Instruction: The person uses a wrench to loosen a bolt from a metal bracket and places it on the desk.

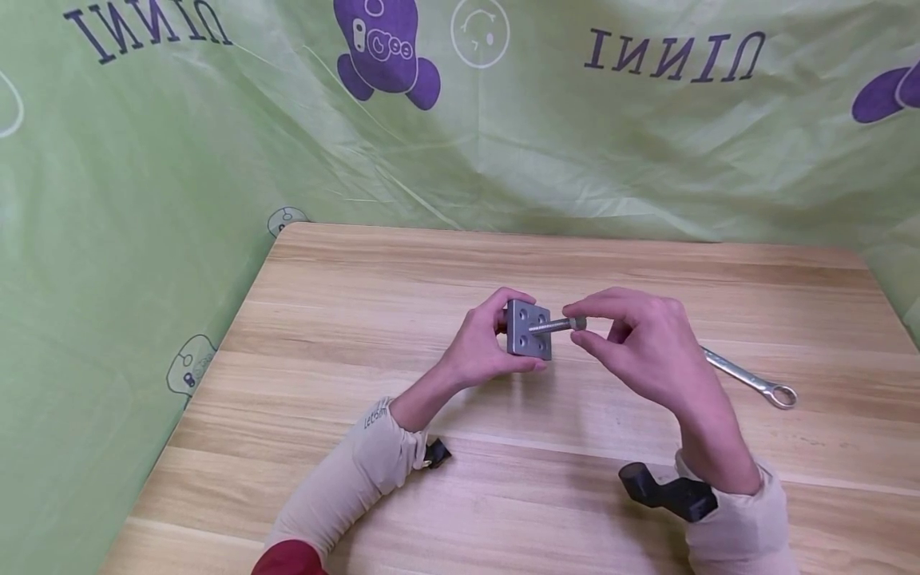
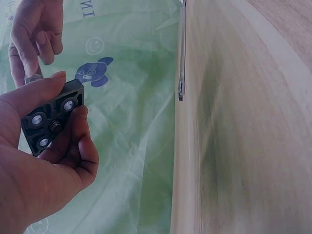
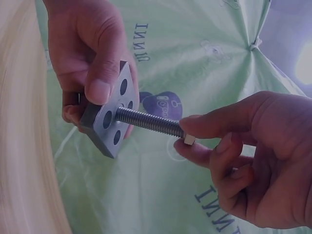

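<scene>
My left hand (image 1: 483,342) grips a square grey metal plate (image 1: 520,345) by its edges, above the table. Several round holes dot the plate's face, and a long threaded bolt (image 3: 151,123) stands out from its centre. The bolt's hex head (image 3: 189,140) is pinched between the thumb and forefinger of my right hand (image 1: 647,343). Seen from the left wrist, the plate's dark back (image 2: 54,117) is recessed, with several bright round spots around a central piece. A combination wrench (image 1: 747,377) lies on the table, partly hidden behind my right hand.
The wood-grain table (image 1: 402,279) spreads below both hands. Green printed sheeting (image 1: 503,160) hangs behind it and along its left side. Black camera mounts (image 1: 668,493) are strapped at my wrists.
</scene>
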A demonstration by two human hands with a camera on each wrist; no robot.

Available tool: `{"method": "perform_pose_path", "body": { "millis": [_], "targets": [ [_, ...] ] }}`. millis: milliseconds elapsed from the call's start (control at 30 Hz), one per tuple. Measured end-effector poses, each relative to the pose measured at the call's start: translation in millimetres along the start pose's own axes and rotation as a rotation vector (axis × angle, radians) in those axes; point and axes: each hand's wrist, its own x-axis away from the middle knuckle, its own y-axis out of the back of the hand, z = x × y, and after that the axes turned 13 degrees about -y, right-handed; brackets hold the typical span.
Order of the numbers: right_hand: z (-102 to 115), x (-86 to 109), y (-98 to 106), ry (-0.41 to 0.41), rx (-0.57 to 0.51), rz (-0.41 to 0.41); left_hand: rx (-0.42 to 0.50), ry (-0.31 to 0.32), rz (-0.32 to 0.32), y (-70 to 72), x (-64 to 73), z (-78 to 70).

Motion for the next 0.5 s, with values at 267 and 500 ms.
{"method": "perform_pose_path", "body": {
  "millis": [267,500],
  "targets": [
    [-1.5,-0.3,-4.2,0.103,-0.047,-0.051,0.004,-0.015,-0.004,-0.8,0.0,-0.1],
    [-1.9,0.4,-1.0,0.064,-0.036,0.04,-0.013,-0.01,-0.01,-1.0,0.2,0.0]
  ]
}}
